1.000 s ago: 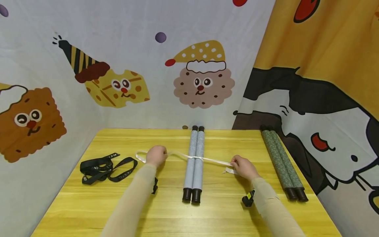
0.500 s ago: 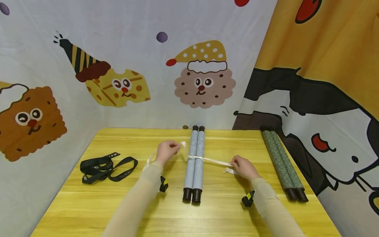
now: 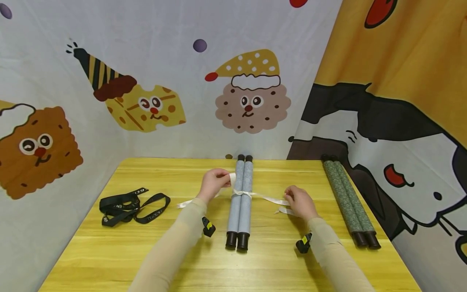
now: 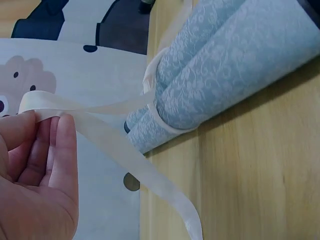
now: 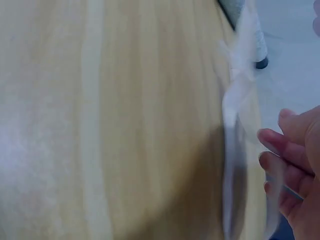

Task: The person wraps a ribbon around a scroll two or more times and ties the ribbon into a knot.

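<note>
Two light blue patterned scrolls (image 3: 245,215) with dark end knobs lie side by side on the table, with a white ribbon (image 3: 268,198) wrapped round their middle. Just left of them, my left hand (image 3: 213,184) pinches the ribbon between thumb and fingertips. In the left wrist view a folded loop (image 4: 37,100) stands up above those fingers, and a loose tail (image 4: 165,187) hangs down. Right of the scrolls is my right hand (image 3: 300,202). The right wrist view shows its thumb and fingers (image 5: 270,137) parted, with the blurred ribbon (image 5: 230,150) loose beside them.
A black lettered strap (image 3: 120,207) lies loosely looped on the left of the wooden table (image 3: 204,267). Two green scrolls (image 3: 344,194) lie along the right edge. A printed cloth (image 3: 160,40) hangs behind the table.
My left hand has moved right and away toward the scrolls, bringing its part of the ribbon up into a loop. My right hand's fingers have loosened, and the ribbon there now sags.
</note>
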